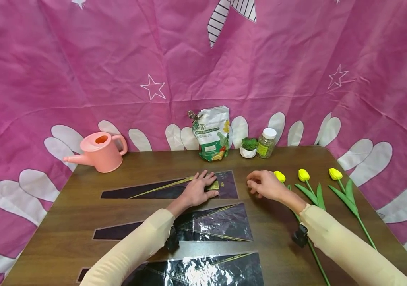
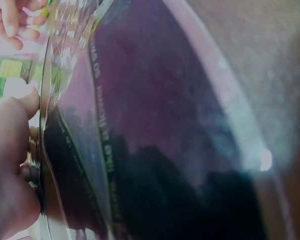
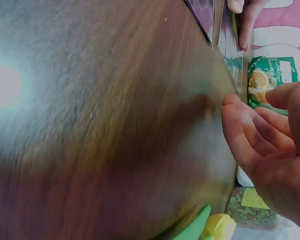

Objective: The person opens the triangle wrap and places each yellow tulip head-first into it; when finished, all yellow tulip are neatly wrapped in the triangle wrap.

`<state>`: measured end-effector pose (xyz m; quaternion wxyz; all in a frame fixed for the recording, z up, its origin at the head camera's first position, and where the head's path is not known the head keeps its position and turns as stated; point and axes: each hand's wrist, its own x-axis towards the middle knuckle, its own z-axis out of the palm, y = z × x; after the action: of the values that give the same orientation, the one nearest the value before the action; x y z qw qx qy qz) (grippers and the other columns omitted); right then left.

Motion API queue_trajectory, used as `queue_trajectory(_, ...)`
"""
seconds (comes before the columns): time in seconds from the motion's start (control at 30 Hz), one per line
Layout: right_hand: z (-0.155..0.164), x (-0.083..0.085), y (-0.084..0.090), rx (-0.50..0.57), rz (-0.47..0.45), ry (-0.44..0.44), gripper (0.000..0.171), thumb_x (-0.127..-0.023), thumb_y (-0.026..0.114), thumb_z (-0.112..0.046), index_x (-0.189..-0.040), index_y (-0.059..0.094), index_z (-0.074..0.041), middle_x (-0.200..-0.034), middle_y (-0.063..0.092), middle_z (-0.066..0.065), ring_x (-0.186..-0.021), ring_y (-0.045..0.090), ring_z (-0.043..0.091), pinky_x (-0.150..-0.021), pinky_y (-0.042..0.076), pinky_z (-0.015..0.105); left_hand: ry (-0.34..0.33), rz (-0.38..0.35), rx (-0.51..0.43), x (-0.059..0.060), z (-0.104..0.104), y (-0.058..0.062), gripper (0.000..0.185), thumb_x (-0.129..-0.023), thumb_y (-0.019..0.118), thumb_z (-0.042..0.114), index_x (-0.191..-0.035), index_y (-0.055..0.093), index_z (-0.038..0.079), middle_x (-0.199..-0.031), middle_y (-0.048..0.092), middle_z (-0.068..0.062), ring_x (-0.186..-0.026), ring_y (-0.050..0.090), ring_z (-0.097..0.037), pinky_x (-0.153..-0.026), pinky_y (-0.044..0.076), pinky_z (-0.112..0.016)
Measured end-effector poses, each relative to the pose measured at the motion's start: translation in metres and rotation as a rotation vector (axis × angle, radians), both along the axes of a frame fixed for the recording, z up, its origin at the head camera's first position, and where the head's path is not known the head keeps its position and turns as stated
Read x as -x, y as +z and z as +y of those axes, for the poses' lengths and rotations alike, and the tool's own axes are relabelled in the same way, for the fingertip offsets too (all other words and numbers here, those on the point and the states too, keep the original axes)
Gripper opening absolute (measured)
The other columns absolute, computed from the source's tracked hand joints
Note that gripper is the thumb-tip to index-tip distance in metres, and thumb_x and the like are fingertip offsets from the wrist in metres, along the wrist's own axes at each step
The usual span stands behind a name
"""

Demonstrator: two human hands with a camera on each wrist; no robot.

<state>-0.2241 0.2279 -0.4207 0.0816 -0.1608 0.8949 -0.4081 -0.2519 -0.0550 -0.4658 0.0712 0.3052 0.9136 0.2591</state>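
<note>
Three dark, glossy cone-shaped plastic sleeves lie on the wooden table (image 1: 74,222): a far one (image 1: 146,191), a middle one (image 1: 218,224) and a near one (image 1: 203,272). My left hand (image 1: 203,183) rests flat, fingers straight, on the wide end of the far sleeve; the left wrist view shows that sleeve (image 2: 155,125) close up beside the hand (image 2: 10,165). My right hand (image 1: 257,186) is just right of that sleeve, fingers loosely curled and empty (image 3: 260,145). Its wrist lies beside the leftmost of three yellow tulips (image 1: 280,176), (image 1: 303,174), (image 1: 335,173).
Along the back edge stand a pink watering can (image 1: 99,151), a green-and-white bag (image 1: 212,133), a small potted plant (image 1: 249,147) and a white-lidded jar (image 1: 266,143). Pink patterned cloth (image 1: 296,59) hangs behind and around the table.
</note>
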Motion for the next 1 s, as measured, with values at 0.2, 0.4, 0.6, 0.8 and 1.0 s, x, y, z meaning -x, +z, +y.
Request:
queue_trajectory(0.2, -0.007, 0.003, -0.003, 0.049, -0.05, -0.025, 0.018, -0.097, 0.061, -0.004, -0.109, 0.064, 0.01, -0.087, 0.069, 0.015, -0.07, 0.07, 0.026, -0.054, 0.058, 0.035, 0.014, 0.03, -0.005, -0.002, 0.003, -0.004, 0.059, -0.098, 0.064, 0.034, -0.147, 0.049, 0.004, -0.155, 0.039, -0.012, -0.149, 0.022, -0.03, -0.12, 0.014, -0.048)
queue_trajectory(0.4, -0.016, 0.008, -0.004, 0.083, -0.072, -0.056, 0.021, -0.097, 0.061, -0.003, -0.111, 0.063, 0.012, -0.086, 0.069, 0.016, -0.07, 0.071, 0.028, -0.057, 0.06, 0.037, 0.024, 0.045, -0.043, -0.003, 0.004, -0.003, 0.055, -0.099, 0.064, 0.03, -0.145, 0.051, 0.002, -0.153, 0.043, -0.014, -0.148, 0.025, -0.032, -0.12, 0.016, -0.049)
queue_trajectory(0.6, -0.022, 0.014, -0.012, 0.131, -0.107, -0.103, 0.025, -0.098, 0.058, -0.001, -0.117, 0.059, 0.015, -0.093, 0.07, 0.021, -0.078, 0.072, 0.031, -0.065, 0.061, 0.038, 0.029, 0.052, -0.085, -0.004, 0.0, -0.006, 0.051, -0.1, 0.062, 0.025, -0.144, 0.051, 0.001, -0.15, 0.045, -0.015, -0.146, 0.027, -0.035, -0.119, 0.017, -0.051)
queue_trajectory(0.8, -0.027, 0.017, -0.016, 0.285, -0.15, -0.146, 0.036, -0.099, 0.055, 0.003, -0.13, 0.046, 0.019, -0.114, 0.065, 0.032, -0.1, 0.068, 0.04, -0.08, 0.059, 0.041, 0.037, 0.047, -0.197, -0.004, -0.004, -0.008, 0.05, -0.102, 0.059, 0.022, -0.145, 0.05, -0.001, -0.148, 0.048, -0.017, -0.144, 0.032, -0.037, -0.118, 0.019, -0.053)
queue_trajectory(1.0, -0.038, 0.024, -0.014, 0.385, -0.186, -0.166, 0.043, -0.099, 0.054, 0.003, -0.135, 0.038, 0.019, -0.124, 0.06, 0.034, -0.106, 0.066, 0.04, -0.086, 0.057, 0.042, 0.059, 0.061, -0.245, -0.004, -0.004, -0.008, 0.049, -0.102, 0.058, 0.021, -0.145, 0.049, -0.001, -0.146, 0.049, -0.017, -0.142, 0.035, -0.037, -0.118, 0.02, -0.053)
